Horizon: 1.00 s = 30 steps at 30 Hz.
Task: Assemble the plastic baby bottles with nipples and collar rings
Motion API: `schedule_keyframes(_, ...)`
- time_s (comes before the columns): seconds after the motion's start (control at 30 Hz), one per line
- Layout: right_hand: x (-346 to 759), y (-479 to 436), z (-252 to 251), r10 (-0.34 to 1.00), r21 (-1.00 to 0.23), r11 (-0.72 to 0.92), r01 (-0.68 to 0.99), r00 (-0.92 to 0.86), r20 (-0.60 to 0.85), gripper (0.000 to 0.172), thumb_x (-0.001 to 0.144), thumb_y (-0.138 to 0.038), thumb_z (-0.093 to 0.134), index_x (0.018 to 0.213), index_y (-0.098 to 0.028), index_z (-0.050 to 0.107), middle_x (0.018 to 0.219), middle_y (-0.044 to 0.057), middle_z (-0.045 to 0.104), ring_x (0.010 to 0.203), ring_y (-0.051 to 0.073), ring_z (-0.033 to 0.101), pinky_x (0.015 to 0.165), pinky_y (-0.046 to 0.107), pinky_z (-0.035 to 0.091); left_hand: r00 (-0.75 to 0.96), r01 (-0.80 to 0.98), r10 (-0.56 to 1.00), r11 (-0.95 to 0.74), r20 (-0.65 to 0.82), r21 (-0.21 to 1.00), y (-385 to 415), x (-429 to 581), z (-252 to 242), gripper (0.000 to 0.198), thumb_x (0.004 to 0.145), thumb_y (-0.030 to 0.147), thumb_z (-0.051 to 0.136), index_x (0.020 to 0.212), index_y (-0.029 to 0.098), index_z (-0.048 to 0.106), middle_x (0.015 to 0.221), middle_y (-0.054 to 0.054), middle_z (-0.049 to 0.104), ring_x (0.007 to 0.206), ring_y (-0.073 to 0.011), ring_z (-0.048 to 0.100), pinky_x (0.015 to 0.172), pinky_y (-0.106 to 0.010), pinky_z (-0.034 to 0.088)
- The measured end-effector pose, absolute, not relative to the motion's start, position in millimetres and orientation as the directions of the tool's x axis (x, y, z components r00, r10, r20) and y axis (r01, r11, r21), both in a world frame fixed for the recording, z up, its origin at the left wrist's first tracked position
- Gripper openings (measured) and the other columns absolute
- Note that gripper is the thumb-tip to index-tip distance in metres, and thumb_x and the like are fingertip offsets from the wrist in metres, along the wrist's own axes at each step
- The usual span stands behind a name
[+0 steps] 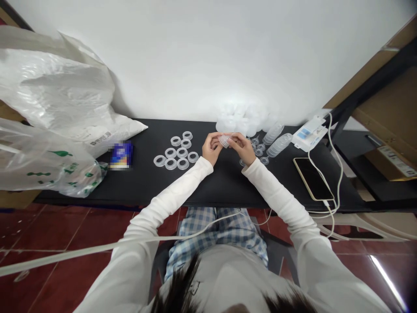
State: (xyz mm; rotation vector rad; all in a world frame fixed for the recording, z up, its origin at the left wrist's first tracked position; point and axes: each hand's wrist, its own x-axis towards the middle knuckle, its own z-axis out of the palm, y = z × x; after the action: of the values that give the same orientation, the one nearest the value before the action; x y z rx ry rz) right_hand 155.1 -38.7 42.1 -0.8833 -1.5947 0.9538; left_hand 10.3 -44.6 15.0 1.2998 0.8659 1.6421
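A small clear ribbed plastic piece [224,141] is held between both hands above the black table. My left hand [211,148] pinches it from the left, and my right hand [243,148] grips it from the right; the fingers partly cover it. Left of my left hand, several translucent plastic rings [181,152] lie flat in a loose group. Close to my right hand are several small clear plastic parts [259,152], some hidden behind it. Beyond them two stacks of nested clear plastic cups [279,145] lie on their sides.
White rounded plastic pieces [241,117] are heaped against the wall. A phone [313,179] with a charging cable lies right, near a white box [310,133]. Large plastic bags [58,91] and a blue packet [121,154] occupy the left. Another cable [130,241] crosses my lap.
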Motion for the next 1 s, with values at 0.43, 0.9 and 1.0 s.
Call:
schedule_keyframes(0.43, 203, -23, 62, 0.704, -0.644, 0.535, 0.547, 0.132, 0.697, 0.034, 0.087, -0.056, 0.064, 0.087, -0.023, 0.057, 0.075, -0.001, 0.048, 0.067, 0.014, 0.046, 0.073, 0.035, 0.050, -0.270, 0.393, 0.898, -0.228, 0.348, 0.891, 14, 55, 9, 0.065, 0.070, 0.031, 0.082, 0.122, 0.017, 0.046, 0.127, -0.018, 0.052, 0.127, -0.0334, 0.049, 0.111, -0.049, 0.034)
schedule_keyframes(0.9, 230, -13, 68, 0.893, -0.879, 0.443, 0.180, -0.177, 0.414, 0.046, 0.073, -0.060, 0.077, 0.104, -0.028, 0.068, 0.114, 0.003, 0.071, 0.094, 0.020, 0.067, 0.087, 0.039, 0.059, -0.011, 0.211, 0.725, -0.672, 0.689, 0.710, -21, -4, 4, 0.046, 0.080, 0.055, 0.067, 0.110, 0.021, 0.060, 0.105, -0.009, 0.059, 0.097, -0.0224, 0.059, 0.090, -0.039, 0.050)
schedule_keyframes(1.0, 227, -19, 69, 0.888, -0.887, 0.428, 0.173, -0.262, 0.377, 0.044, 0.073, -0.057, 0.079, 0.103, -0.027, 0.070, 0.108, 0.004, 0.073, 0.096, 0.021, 0.069, 0.092, 0.040, 0.058, -0.058, 0.077, 0.755, -0.649, 0.654, 0.757, -29, -8, 12, 0.052, 0.078, 0.063, 0.067, 0.108, 0.021, 0.061, 0.101, -0.008, 0.063, 0.098, -0.0221, 0.062, 0.088, -0.037, 0.051)
